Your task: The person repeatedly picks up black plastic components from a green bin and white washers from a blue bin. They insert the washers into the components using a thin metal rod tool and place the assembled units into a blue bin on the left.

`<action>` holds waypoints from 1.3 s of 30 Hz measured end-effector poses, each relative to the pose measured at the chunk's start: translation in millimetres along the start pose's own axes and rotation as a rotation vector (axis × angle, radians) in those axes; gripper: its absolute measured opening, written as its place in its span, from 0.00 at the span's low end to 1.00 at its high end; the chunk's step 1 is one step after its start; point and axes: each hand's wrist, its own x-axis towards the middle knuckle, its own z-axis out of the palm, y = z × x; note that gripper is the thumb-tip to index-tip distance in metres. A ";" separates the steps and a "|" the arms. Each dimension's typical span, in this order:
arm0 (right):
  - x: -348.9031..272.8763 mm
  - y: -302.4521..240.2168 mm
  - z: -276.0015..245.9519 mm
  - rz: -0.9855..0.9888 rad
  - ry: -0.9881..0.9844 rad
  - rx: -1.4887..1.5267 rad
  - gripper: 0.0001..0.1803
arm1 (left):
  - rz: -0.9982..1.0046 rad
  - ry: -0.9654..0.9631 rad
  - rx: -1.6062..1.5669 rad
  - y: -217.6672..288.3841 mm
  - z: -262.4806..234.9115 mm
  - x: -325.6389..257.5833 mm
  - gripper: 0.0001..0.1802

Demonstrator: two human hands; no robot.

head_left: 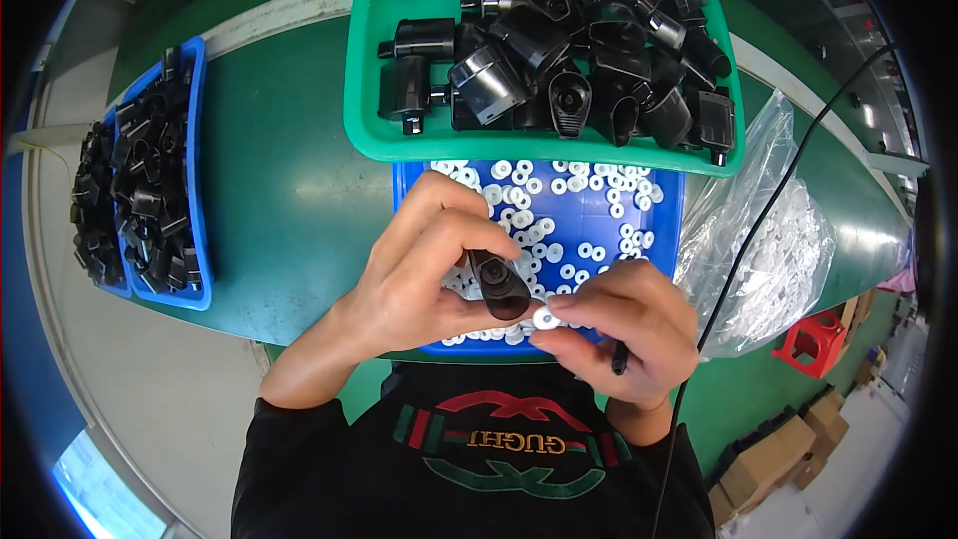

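Observation:
My left hand is closed around a black plastic housing, its hollow end turned up toward me. Between the thumb and fingertips of my right hand is a small white washer, just beside the housing's lower end. A thin black stick-like piece also pokes out from the curled fingers of that hand; most of it is hidden. Under both hands lies a blue tray scattered with many white washers. Behind it, a green tray is heaped with similar black housings.
Blue bins full of black parts stand at the left on the green table. To the right, a clear plastic bag holds more white pieces. A black cable hangs across the right side. A red stool and cartons are lower right.

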 end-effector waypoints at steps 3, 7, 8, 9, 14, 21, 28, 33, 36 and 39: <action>3.8 -1.0 8.7 0.000 -0.043 -0.008 0.19 | 0.008 0.027 0.011 -2.2 2.8 -1.6 0.27; 5.3 0.2 15.7 0.045 -0.092 0.025 0.27 | 0.064 0.082 0.033 -4.8 7.3 -2.2 0.28; 4.0 3.1 16.0 0.023 -0.102 0.032 0.31 | 0.061 0.083 0.030 -5.1 7.7 -2.6 0.27; 3.2 4.8 17.2 0.021 -0.098 0.028 0.30 | 0.059 0.082 0.027 -5.1 7.4 -2.6 0.27; 1.1 9.4 20.3 0.016 -0.081 0.026 0.28 | 0.010 0.069 -0.010 -4.1 7.8 -4.4 0.28; 1.7 7.3 11.9 0.059 -0.065 0.071 0.24 | -0.011 0.021 -0.095 -3.0 12.4 1.0 0.25; 5.1 -2.8 -4.1 -0.016 0.157 0.493 0.10 | 0.075 -0.096 -0.075 -3.4 6.4 -1.3 0.21; 24.6 2.2 -26.5 -0.189 -0.021 1.032 0.16 | -0.064 -0.124 -0.234 -3.1 15.0 -6.2 0.23; 24.8 -8.3 -11.3 -0.175 0.099 1.185 0.19 | -0.158 -0.183 -0.213 1.2 11.2 -6.5 0.22; 29.0 -10.4 5.8 -0.144 0.076 1.179 0.17 | -0.159 -0.162 -0.224 3.2 9.7 -7.5 0.22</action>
